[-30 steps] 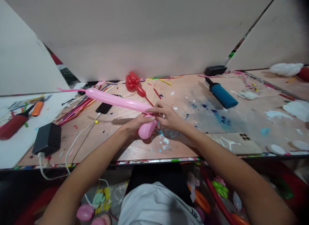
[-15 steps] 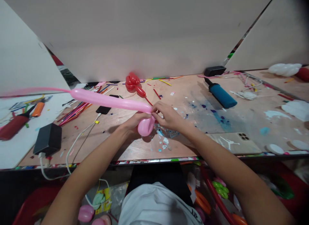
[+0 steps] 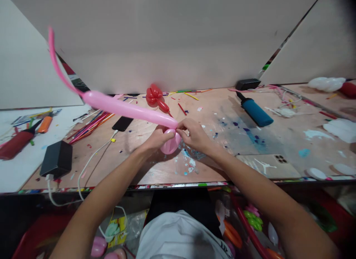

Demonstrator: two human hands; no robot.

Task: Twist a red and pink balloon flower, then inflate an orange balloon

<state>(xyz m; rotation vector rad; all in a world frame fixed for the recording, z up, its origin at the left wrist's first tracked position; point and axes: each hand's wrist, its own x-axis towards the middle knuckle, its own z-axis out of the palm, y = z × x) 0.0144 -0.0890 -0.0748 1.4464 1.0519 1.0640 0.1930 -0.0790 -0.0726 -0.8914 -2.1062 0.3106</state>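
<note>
A long pink balloon [image 3: 129,110] stretches from my hands out to the upper left, its thin uninflated tail curling upward. Below the pinch point hangs a rounded loop of the same balloon. My left hand [image 3: 158,138] is closed around the balloon at the neck of this loop, thumb on top. From the other side, my right hand [image 3: 193,133] pinches the balloon at the same spot with its fingertips. Just behind my hands lies a red balloon flower [image 3: 154,96] with a red stem, partly hidden.
A blue hand pump [image 3: 256,111] lies to the right, near a phone [image 3: 269,165] at the front edge. On the left are a black phone [image 3: 122,123], a black power adapter [image 3: 57,158] with a white cable, uninflated balloons [image 3: 91,127] and a red pump [image 3: 18,144].
The pink balloon's tail has swung from lying level at the left to standing upward. The balloon now slopes more. Both hands keep their pinch at nearly the same place.
</note>
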